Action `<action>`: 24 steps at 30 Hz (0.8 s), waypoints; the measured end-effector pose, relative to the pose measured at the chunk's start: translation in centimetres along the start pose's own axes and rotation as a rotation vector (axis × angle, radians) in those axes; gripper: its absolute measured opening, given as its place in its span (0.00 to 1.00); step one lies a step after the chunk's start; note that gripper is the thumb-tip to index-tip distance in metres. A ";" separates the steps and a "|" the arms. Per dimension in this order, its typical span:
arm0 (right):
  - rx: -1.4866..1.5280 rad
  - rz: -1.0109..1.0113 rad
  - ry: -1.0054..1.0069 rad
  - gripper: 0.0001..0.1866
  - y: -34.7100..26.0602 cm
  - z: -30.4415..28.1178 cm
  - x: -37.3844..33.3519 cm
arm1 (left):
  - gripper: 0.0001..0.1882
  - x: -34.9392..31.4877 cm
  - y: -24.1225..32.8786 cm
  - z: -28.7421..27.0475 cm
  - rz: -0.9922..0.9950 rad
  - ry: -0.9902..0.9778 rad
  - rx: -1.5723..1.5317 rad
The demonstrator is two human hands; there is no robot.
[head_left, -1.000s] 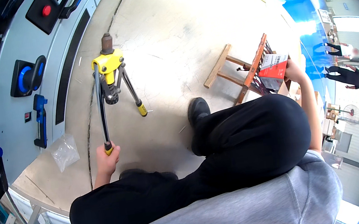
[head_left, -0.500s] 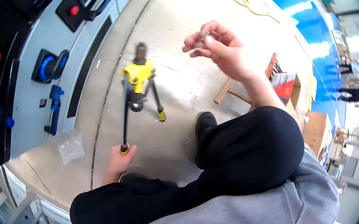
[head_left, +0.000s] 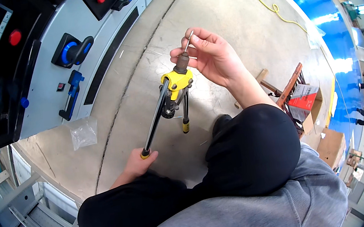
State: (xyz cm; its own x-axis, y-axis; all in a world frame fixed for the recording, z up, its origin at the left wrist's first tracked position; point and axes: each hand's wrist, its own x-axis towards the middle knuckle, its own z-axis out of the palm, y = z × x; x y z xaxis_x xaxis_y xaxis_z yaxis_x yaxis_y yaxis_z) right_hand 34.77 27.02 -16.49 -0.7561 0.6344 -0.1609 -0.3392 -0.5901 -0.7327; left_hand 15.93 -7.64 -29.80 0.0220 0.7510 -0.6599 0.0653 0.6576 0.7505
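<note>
My left hand is closed around the end of one long handle of a two-handled lever riveter with a yellow head and a dark nose. Its other handle, tipped black and yellow, hangs free above the floor. At the nose, my right hand pinches a thin metal blind rivet between thumb and forefinger. The rivet stands in line with the nose, its lower end at the tip. How far it sits inside the nose I cannot tell.
A grey cabinet front with blue-black handles stands at the left. A clear plastic bag lies on the floor beside it. Cardboard boxes and a wooden frame are at the right. A yellow hose lies farther off; two people stand beyond.
My right hand has come down to the riveter's nose, bringing the rivet to its tip. The riveter now appears farther right, still gripped by my left hand. The whole view has shifted somewhat.
</note>
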 end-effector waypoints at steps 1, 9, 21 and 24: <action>-0.007 0.003 -0.002 0.11 -0.2 0.1 -0.2 | 0.23 0.0 0.1 0.0 0.007 -0.007 -0.004; -0.164 -0.044 0.008 0.10 -2.0 0.4 -1.7 | 0.22 0.1 0.3 0.3 0.030 -0.034 -0.037; -0.271 -0.123 -0.049 0.10 -2.2 1.0 -2.8 | 0.22 -0.5 0.5 -0.4 0.108 -0.013 0.019; -0.240 -0.136 -0.097 0.10 -2.1 0.9 -2.7 | 0.22 -0.7 0.6 -0.6 0.074 -0.033 0.080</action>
State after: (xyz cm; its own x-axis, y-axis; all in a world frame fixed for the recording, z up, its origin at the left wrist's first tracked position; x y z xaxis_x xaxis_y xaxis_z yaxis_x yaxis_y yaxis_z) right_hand 37.06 26.12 -13.92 -0.7668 0.6418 0.0050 -0.3075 -0.3605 -0.8806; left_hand 15.40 -7.70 -28.84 0.0624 0.7938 -0.6050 0.1414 0.5930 0.7927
